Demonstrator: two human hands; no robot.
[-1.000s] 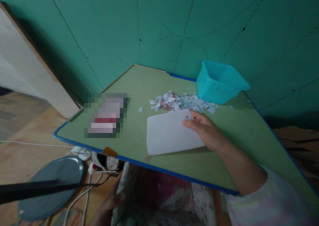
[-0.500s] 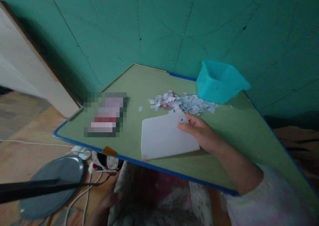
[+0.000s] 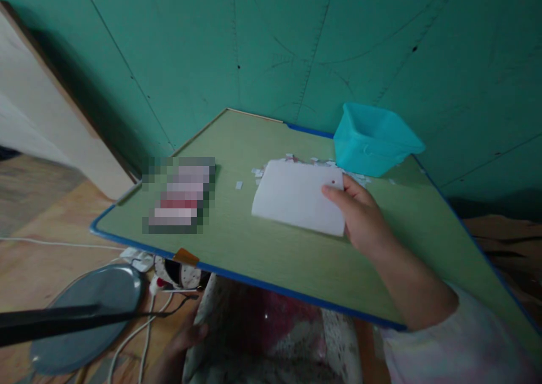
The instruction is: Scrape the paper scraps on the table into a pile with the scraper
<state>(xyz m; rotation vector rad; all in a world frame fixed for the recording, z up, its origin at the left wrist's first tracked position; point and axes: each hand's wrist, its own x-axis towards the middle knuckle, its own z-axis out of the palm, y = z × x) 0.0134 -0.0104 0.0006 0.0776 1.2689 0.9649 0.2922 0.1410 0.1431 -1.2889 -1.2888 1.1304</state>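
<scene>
My right hand (image 3: pixel 359 209) pinches the holed corner of a flat white plastic scraper (image 3: pixel 298 195) between thumb and fingers. The scraper is tilted above the green table and covers most of a pile of small paper pieces (image 3: pixel 258 173); only the pile's far edge shows. Below the table's near edge, my left hand (image 3: pixel 186 339) is closed on the left rim of a white, dark-speckled tub (image 3: pixel 201 316) with red stains inside. Its fingers are partly hidden, but the thumb lies at the rim.
A turquoise plastic basket (image 3: pixel 376 141) stands at the table's back right, beside the pile. A blurred-out flat object (image 3: pixel 180 195) lies on the left of the table (image 3: pixel 228 243). A grey round stool (image 3: pixel 88 316) and white cables (image 3: pixel 148 327) are at lower left. Behind rises a green wall (image 3: pixel 271 45).
My right hand has moved the scraper away from me and slightly right, turning it, so that it now hides most of the paper pieces. My left hand has stayed at the tub.
</scene>
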